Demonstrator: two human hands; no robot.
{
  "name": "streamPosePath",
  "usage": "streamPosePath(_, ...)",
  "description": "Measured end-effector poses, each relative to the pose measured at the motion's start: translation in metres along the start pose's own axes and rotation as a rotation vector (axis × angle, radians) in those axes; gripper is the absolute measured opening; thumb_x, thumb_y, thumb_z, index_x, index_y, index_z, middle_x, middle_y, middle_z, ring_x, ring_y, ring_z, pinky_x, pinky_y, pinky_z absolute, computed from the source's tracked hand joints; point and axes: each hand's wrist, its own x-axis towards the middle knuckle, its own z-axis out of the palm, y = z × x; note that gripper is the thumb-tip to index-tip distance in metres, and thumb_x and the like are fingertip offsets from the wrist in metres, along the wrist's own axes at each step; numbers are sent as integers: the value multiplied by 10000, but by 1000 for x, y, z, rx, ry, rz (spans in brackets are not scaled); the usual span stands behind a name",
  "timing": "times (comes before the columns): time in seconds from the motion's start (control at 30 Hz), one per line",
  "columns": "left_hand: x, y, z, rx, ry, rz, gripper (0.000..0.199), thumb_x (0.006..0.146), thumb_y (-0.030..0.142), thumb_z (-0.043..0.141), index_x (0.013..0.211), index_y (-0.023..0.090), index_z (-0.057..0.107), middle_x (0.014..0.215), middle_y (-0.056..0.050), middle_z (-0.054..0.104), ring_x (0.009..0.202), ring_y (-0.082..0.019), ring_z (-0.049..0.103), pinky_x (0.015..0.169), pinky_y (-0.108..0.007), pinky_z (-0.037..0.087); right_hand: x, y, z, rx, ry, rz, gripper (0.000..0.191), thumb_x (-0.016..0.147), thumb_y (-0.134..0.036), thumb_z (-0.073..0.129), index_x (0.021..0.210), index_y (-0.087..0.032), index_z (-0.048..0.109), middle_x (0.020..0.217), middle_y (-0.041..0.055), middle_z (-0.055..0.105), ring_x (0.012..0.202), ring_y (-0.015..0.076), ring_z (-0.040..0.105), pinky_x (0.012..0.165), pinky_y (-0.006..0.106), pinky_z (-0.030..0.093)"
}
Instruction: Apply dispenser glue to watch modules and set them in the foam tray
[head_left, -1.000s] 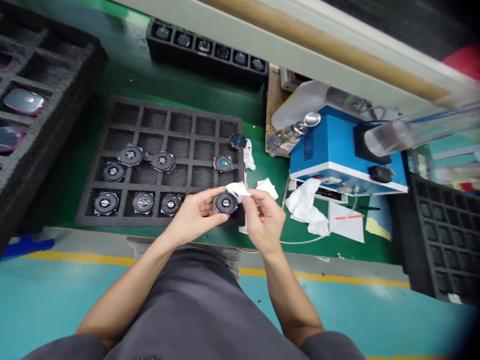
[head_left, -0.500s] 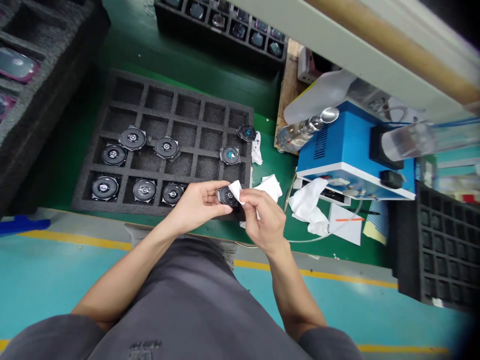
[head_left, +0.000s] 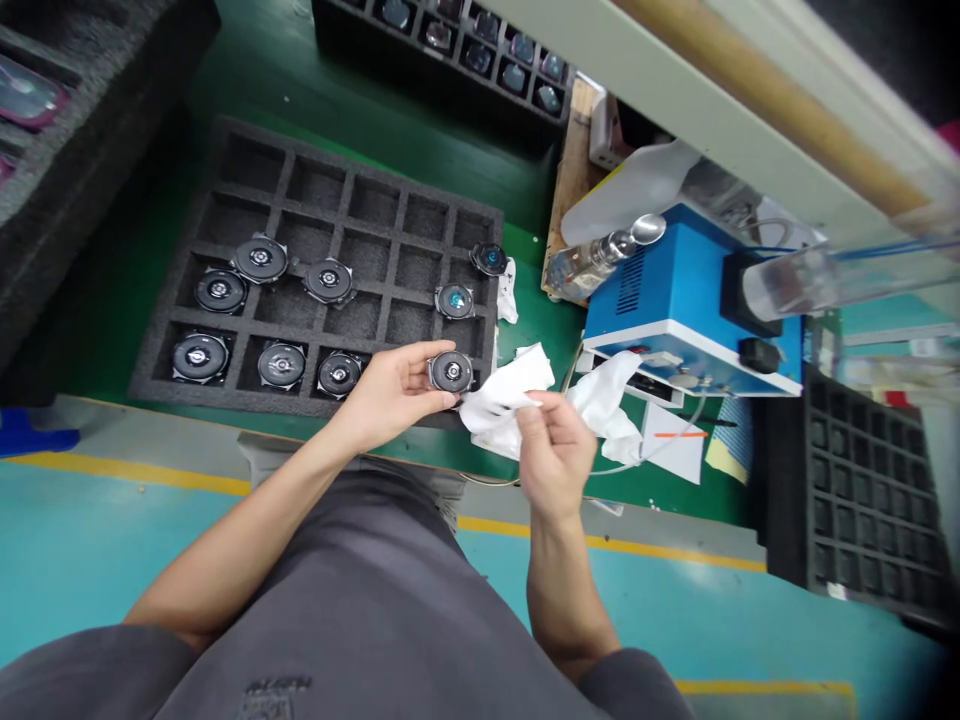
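Note:
A round black watch case [head_left: 451, 371] is pinched between the thumb and fingers of my left hand [head_left: 396, 392], over the lower right part of the foam tray. My right hand [head_left: 555, 445] is closed on a white wipe [head_left: 496, 392], which hangs out to the left with its end close beside the watch case. In the grey foam tray [head_left: 319, 160] lie several more round watch cases, among them one [head_left: 201, 357] at the lower left and one [head_left: 328, 281] resting across compartment walls. Two with bluish centres, such as this watch case [head_left: 454, 300], are at the right side.
Right of the tray stand a blue machine [head_left: 645, 290] and a clear pump bottle [head_left: 581, 270]. Crumpled wipes [head_left: 611, 400] and a white paper [head_left: 673, 445] lie before the machine. More foam trays stand at the back [head_left: 450, 80], left [head_left: 97, 110] and far right [head_left: 874, 490].
My right hand has drawn back to the right, taking the wipe off the watch case, and the wipe has spread out. My left hand still holds the watch case, its face now uncovered.

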Motion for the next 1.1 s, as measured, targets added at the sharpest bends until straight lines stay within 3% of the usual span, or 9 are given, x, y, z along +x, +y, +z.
streamPosePath(0.07,-2,2,-1,2,-22,5,740,677,165,851,1375,116,611,1041,-84,763,905,-195,729,942,-390,579,2,-2,-3,210,106,84,191,871,-430,749,934,-258,694,774,-24,645,699,128,603,699,257,521)
streamPosePath(0.13,-4,3,-1,6,-38,4,748,685,171,852,1391,147,605,1061,-74,755,921,-200,734,934,-384,583,6,-4,-5,324,135,134,216,847,-436,767,902,-249,675,841,-6,661,779,139,630,766,272,537)
streamPosePath(0.37,-6,6,-4,-30,-77,15,672,727,211,863,1359,197,634,1178,-87,742,985,-206,733,984,-393,574,11,-5,-3,381,159,161,206,863,-410,752,844,-240,637,835,-7,649,797,138,629,808,290,538)
streamPosePath(0.7,-7,9,-3,-12,-55,21,605,769,243,846,1334,177,642,1127,-79,751,928,-187,730,971,-386,586,15,-2,2,441,183,172,196,855,-393,769,845,-231,660,807,-11,632,766,126,617,776,269,535)
streamPosePath(0.9,-6,9,1,28,-40,18,571,817,320,813,1341,158,654,1106,-92,764,900,-204,746,907,-378,614,16,-1,20,212,270,16,187,903,-426,717,979,-257,690,889,3,679,814,150,638,792,287,532)
streamPosePath(1.1,-6,10,2,35,-29,-17,596,800,316,829,1340,131,656,1054,-93,783,858,-214,769,838,-353,634,16,11,34,-21,139,-163,134,987,-357,606,1056,-258,664,890,9,708,792,158,666,745,289,531)
